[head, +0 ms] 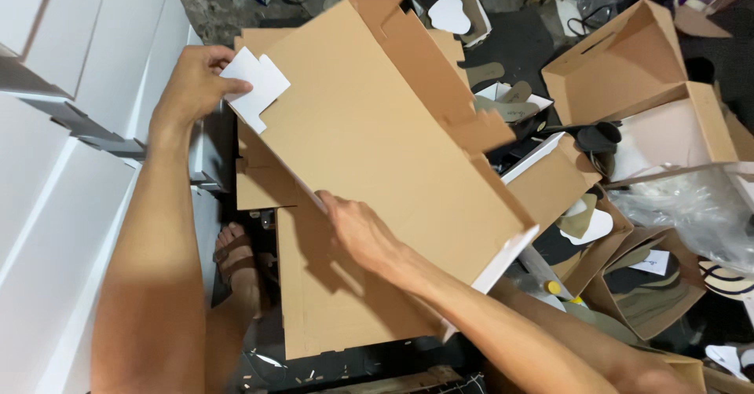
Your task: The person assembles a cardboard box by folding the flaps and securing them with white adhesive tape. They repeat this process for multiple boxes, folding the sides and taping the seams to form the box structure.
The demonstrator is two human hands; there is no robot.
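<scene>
Above a stack of flat cardboard (pixel 338 300), left hand (pixel 196 84) and right hand (pixel 357 229) each grip the tan, white-edged cardboard blank (pixel 377 135).

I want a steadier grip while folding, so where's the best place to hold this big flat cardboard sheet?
Hold the cardboard sheet by its two long opposite edges, coming in from the sides. It is wide, thin and tilted, so one hand would let it sag. The left hand pinches the white corner flap; the right hand grips the near edge.
</scene>
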